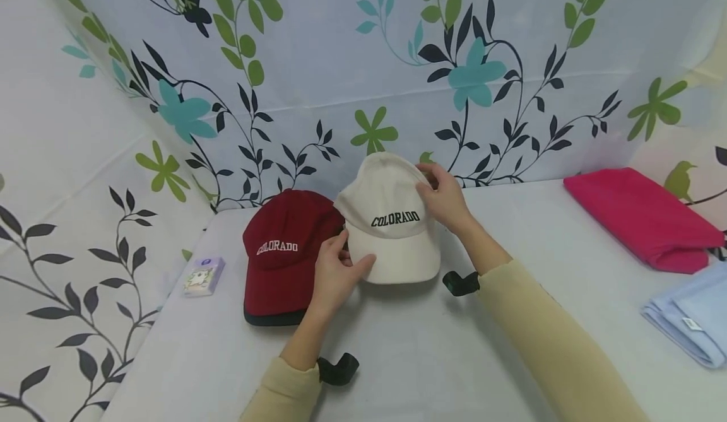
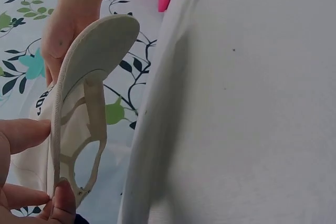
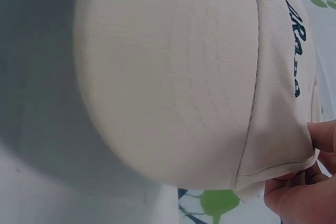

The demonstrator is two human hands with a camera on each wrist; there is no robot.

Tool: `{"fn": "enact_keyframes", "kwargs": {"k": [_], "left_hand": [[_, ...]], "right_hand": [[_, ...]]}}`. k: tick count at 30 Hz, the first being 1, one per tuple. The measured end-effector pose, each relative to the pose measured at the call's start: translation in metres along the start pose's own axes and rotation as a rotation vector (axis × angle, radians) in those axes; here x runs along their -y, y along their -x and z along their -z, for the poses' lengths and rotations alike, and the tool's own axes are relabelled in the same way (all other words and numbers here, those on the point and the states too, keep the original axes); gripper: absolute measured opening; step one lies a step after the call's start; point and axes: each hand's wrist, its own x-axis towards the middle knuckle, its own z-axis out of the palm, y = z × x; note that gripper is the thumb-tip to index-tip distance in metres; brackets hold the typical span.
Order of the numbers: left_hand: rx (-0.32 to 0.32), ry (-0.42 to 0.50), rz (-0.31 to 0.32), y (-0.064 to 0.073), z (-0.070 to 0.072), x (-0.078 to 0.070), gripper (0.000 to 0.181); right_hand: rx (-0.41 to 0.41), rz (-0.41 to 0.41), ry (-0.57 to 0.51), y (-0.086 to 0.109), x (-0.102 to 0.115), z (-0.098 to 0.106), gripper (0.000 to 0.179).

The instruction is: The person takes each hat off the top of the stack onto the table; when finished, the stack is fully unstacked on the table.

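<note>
A cream baseball cap (image 1: 392, 220) with dark COLORADO lettering is held up in both hands, its brim toward me. My left hand (image 1: 339, 269) pinches the brim's left edge, thumb on top and fingers beneath, as the left wrist view shows. With the thumb on its front, my right hand (image 1: 443, 196) grips the right side of the crown. In the left wrist view the cap's underside and rear opening (image 2: 86, 163) show. Just left of it lies a dark red cap (image 1: 284, 252) with white COLORADO lettering, partly covered by my left hand.
On the white table (image 1: 409, 359), a small purple-and-white packet (image 1: 204, 277) lies left of the red cap. Folded pink cloth (image 1: 642, 217) and folded light blue cloth (image 1: 690, 315) lie at the right. A leaf-patterned curtain (image 1: 329, 62) hangs behind the table.
</note>
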Motion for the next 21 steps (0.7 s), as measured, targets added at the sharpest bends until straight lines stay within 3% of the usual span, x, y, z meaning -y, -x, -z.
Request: {"fn": "enact_keyframes", "kwargs": {"k": [11,21], "left_hand": [[0.055,-0.089,0.021,0.004,-0.012,0.004,0.075],[0.129,-0.169,0.056,0.009,-0.018,0.013,0.077]], "right_hand": [[-0.026,-0.022,0.056,0.008,-0.023,0.001,0.042],[0.012,-0.059,0.116,0.014,-0.033,0.003,0.043]]}}
